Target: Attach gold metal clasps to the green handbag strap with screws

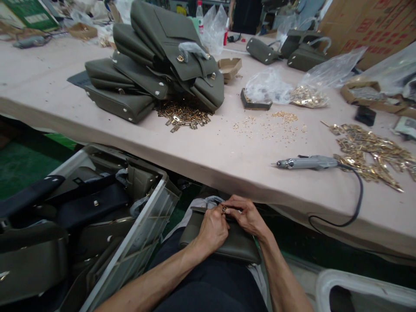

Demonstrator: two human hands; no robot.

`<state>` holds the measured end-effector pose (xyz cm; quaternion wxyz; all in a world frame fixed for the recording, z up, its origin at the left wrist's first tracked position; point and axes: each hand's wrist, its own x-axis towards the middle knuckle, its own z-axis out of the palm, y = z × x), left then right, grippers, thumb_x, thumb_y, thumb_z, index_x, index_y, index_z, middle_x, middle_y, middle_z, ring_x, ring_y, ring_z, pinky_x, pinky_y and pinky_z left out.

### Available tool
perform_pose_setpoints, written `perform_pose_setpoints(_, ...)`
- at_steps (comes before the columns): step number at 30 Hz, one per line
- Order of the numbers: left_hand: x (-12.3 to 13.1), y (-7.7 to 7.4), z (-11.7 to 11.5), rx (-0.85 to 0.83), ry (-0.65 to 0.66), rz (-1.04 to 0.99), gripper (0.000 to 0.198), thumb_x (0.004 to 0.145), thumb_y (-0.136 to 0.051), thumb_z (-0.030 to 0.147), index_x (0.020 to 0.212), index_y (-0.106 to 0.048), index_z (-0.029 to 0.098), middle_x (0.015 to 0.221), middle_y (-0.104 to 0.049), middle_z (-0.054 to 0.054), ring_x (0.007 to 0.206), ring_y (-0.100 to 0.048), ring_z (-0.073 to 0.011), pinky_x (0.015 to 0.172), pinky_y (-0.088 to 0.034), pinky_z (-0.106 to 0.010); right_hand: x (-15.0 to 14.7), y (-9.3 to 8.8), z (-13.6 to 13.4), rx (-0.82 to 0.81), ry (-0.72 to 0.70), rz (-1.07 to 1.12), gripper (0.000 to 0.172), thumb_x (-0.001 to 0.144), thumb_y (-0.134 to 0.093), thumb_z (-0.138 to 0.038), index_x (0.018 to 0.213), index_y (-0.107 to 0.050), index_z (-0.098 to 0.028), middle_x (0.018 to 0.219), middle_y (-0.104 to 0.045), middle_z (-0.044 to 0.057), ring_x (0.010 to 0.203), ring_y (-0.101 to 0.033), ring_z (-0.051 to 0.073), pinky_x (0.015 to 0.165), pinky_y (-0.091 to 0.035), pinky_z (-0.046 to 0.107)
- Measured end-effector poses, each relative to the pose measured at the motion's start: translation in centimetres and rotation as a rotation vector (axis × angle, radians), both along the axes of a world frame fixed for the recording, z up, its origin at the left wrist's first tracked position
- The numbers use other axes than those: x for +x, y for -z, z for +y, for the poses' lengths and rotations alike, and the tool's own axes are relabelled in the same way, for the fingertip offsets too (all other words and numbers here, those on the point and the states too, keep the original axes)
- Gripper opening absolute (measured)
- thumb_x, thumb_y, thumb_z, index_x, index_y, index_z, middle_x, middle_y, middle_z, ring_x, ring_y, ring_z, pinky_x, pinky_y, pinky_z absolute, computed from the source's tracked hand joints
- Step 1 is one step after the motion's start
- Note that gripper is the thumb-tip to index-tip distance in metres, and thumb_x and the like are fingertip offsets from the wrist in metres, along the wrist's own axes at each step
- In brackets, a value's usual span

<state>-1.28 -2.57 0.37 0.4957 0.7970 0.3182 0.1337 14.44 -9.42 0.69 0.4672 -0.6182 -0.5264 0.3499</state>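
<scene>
An olive green handbag (234,248) lies on my lap below the table edge. My left hand (212,227) rests on top of the bag with its fingers curled, pinching a small gold metal fitting (224,209) at the bag's upper edge. My right hand (245,214) meets it from the right, fingers closed on the same fitting. Both hands touch each other over the bag's top.
A grey electric screwdriver (307,163) with a black cord lies on the pale table (211,147). Olive bags (152,65) are stacked at the back, gold clasps (183,116) and gold parts (370,151) heaped nearby. A plastic crate (139,242) of bags stands to my left.
</scene>
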Motion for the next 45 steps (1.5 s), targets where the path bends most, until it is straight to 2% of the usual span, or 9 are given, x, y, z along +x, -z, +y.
perform_pose_setpoints(6,0.4,-0.1,0.3,-0.077,-0.021,-0.013,0.029,0.088,-0.043,0.008,0.102,-0.066,0.015,0.067,-0.069,-0.008,0.058,-0.069,-0.0219,0.060,-0.053,-0.032,-0.9,0.1,0.1,-0.009,0.095,-0.044,0.018,0.094,-0.062,-0.023,0.104,-0.078,-0.021,0.089,-0.067,0.005,0.084,-0.064,0.018,0.074,-0.048,0.030)
perform_pose_setpoints(9,0.2,0.3,1.1,-0.374,0.007,-0.034,0.027,0.092,-0.042,0.015,0.099,-0.068,0.013,0.067,-0.069,-0.008,0.060,-0.071,-0.0225,0.059,-0.056,-0.031,-0.8,0.3,0.2,-0.050,0.130,0.020,0.018,0.094,-0.063,-0.026,0.102,-0.078,-0.021,0.090,-0.067,0.006,0.084,-0.065,0.018,0.073,-0.049,0.030)
perform_pose_setpoints(12,-0.3,0.9,2.1,-0.741,-0.020,-0.086,0.029,0.091,-0.052,0.028,0.100,-0.071,0.009,0.087,-0.072,-0.014,0.072,-0.076,-0.0254,0.064,-0.061,-0.033,-0.5,0.8,0.1,-0.086,0.119,0.132,0.019,0.092,-0.066,-0.030,0.103,-0.078,-0.021,0.091,-0.067,0.006,0.082,-0.065,0.018,0.071,-0.050,0.030)
perform_pose_setpoints(15,-0.8,1.0,2.6,-0.886,-0.067,-0.145,0.040,0.082,-0.069,0.042,0.100,-0.074,0.007,0.097,-0.071,-0.017,0.075,-0.076,-0.0268,0.065,-0.061,-0.031,-0.4,1.4,0.1,-0.101,0.095,0.235,0.019,0.090,-0.068,-0.033,0.100,-0.078,-0.020,0.090,-0.066,0.006,0.075,-0.065,0.017,0.068,-0.051,0.030)
perform_pose_setpoints(19,-0.8,0.7,2.7,-0.915,-0.105,-0.149,0.048,0.075,-0.076,0.049,0.094,-0.075,0.006,0.091,-0.072,-0.016,0.071,-0.076,-0.0261,0.062,-0.060,-0.028,-0.6,1.4,0.2,-0.103,0.090,0.301,0.021,0.090,-0.068,-0.035,0.101,-0.078,-0.020,0.091,-0.065,0.006,0.071,-0.065,0.016,0.066,-0.052,0.030)
perform_pose_setpoints(29,-0.4,0.9,2.1,-0.870,-0.112,-0.157,0.048,0.078,-0.074,0.051,0.091,-0.072,0.004,0.087,-0.072,-0.017,0.066,-0.075,-0.0247,0.059,-0.060,-0.028,-0.8,1.4,0.0,-0.086,0.134,0.227,0.023,0.090,-0.067,-0.036,0.101,-0.078,-0.019,0.090,-0.067,0.006,0.081,-0.064,0.018,0.067,-0.050,0.028)
perform_pose_setpoints(37,0.5,1.3,1.8,-0.856,-0.239,-0.103,0.036,0.073,-0.077,0.041,0.071,-0.065,0.007,0.065,-0.067,-0.010,0.055,-0.071,-0.0218,0.047,-0.054,-0.024,-2.5,1.7,-0.4,-0.082,0.215,-0.114,0.022,0.096,-0.058,-0.028,0.103,-0.077,-0.023,0.090,-0.065,0.006,0.082,-0.062,0.018,0.074,-0.049,0.030)
perform_pose_setpoints(42,0.7,1.5,1.6,-0.841,-0.284,-0.099,0.039,0.069,-0.078,0.045,0.076,-0.066,0.009,0.066,-0.070,-0.010,0.051,-0.069,-0.0190,0.046,-0.053,-0.022,-2.6,-0.6,-0.6,-0.035,0.229,-0.288,0.027,0.097,-0.053,-0.026,0.117,-0.072,-0.023,0.087,-0.063,0.007,0.078,-0.061,0.020,0.072,-0.051,0.032)
perform_pose_setpoints(45,0.9,2.0,1.9,-0.865,-0.289,-0.098,0.041,0.066,-0.080,0.049,0.073,-0.066,0.011,0.067,-0.071,-0.010,0.049,-0.067,-0.0188,0.043,-0.050,-0.022,-0.9,-3.8,-0.8,0.105,0.419,-0.372,0.028,0.097,-0.055,-0.029,0.119,-0.070,-0.022,0.089,-0.066,0.009,0.077,-0.063,0.021,0.070,-0.053,0.033)
